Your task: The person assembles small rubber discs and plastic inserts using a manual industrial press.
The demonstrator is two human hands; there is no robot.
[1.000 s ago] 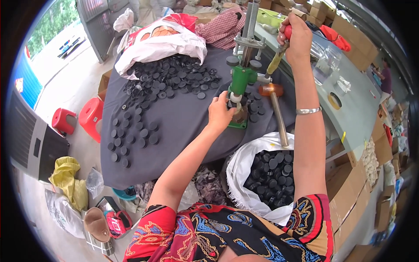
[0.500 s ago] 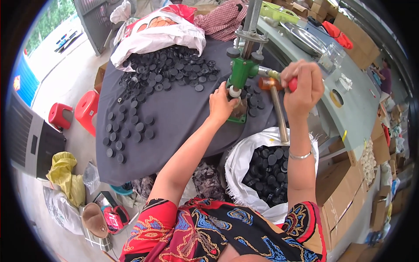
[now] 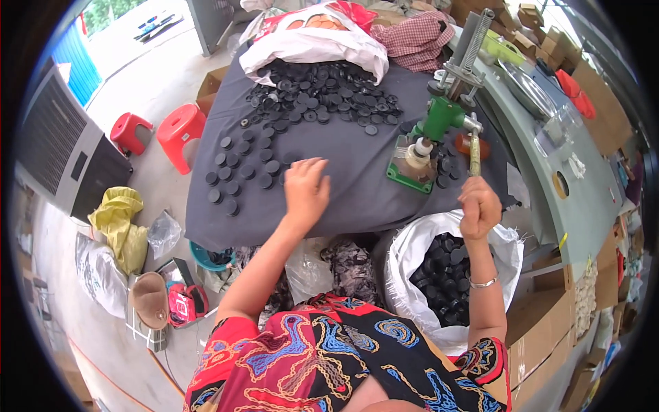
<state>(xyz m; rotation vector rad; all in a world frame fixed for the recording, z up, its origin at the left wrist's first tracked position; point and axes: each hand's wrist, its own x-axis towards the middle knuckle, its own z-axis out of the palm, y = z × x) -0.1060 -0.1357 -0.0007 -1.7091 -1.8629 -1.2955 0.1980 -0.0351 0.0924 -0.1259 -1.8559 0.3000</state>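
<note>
Gripping the lever (image 3: 474, 154) of the green press (image 3: 439, 121) in a curled right hand (image 3: 480, 207); holding left hand (image 3: 307, 193) spread beside loose black caps (image 3: 272, 167) on the grey cloth (image 3: 343, 196), cannot tell whether touching. Expect caps light, stiff, slightly slippery, hardly fragile: pinch by the rim. Note white sack (image 3: 405, 254) at front right full of similar caps (image 3: 445, 281), printed sack (image 3: 322, 48) at far side spilling more.

Green press (image 3: 441, 119), black caps (image 3: 312, 103), dark grey tablecloth (image 3: 357, 189), red-and-white checked cloth (image 3: 414, 41), red stools (image 3: 180, 127)
</note>
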